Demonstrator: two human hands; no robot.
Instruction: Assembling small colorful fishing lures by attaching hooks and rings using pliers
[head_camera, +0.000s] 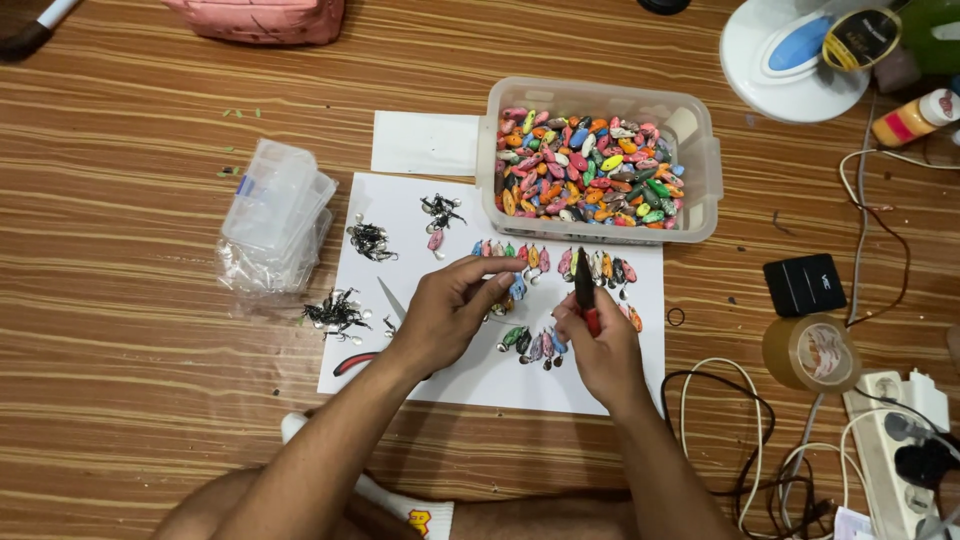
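Observation:
My left hand (450, 310) pinches a small blue lure body (518, 288) over a white sheet of paper (440, 225). My right hand (600, 345) grips small pliers (585, 290) with red handles, their dark tip pointing up beside the lure. Around the hands, several colourful lure bodies (540, 345) lie in rows on the paper. Behind them stands a clear plastic tub (700, 150) filled with many more colourful lure bodies. Three small heaps of black hooks (335, 312) lie on the paper's left part.
A clear plastic organiser box in a bag (275, 215) lies at left. At right are a black box (803, 284), a brown tape roll (810, 352), cables, and a power strip (900, 420). A white lamp base (785, 55) and pink pouch (265, 18) sit at the back.

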